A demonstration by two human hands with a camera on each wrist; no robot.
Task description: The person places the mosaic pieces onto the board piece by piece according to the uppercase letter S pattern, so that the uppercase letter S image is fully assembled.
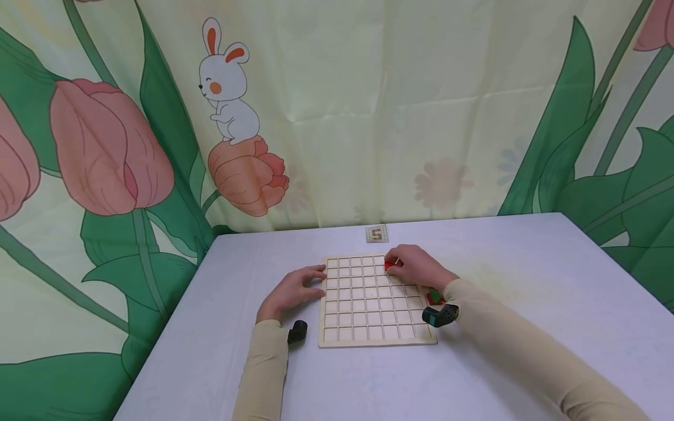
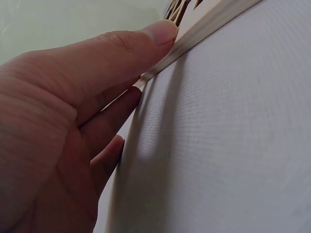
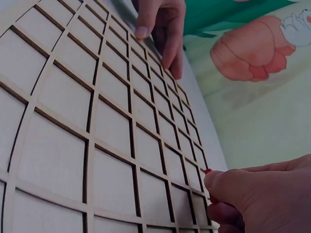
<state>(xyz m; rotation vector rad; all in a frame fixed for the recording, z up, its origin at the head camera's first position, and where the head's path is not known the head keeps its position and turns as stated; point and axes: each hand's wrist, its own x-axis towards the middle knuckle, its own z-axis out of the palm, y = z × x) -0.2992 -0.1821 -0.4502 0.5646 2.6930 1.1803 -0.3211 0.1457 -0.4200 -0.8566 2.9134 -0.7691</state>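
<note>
A square wooden grid board (image 1: 365,304) with rows of shallow cells lies flat on the table. My left hand (image 1: 293,289) rests against its left edge; in the left wrist view the thumb touches the top of the wooden rim, with the other fingers along the side. Between thumb and fingers my right hand (image 1: 418,266) pinches a small red piece (image 1: 388,265), over the board's far right corner. Most of that piece is hidden by the fingers, though a bit of red shows in the right wrist view.
Red and green pieces (image 1: 434,297) lie by the board's right edge, partly behind the right wrist. Behind the board is a small card (image 1: 377,234) with a grid and a coloured figure. A curtain (image 1: 337,117) printed with tulips and a rabbit hangs at the table's (image 1: 500,374) far edge.
</note>
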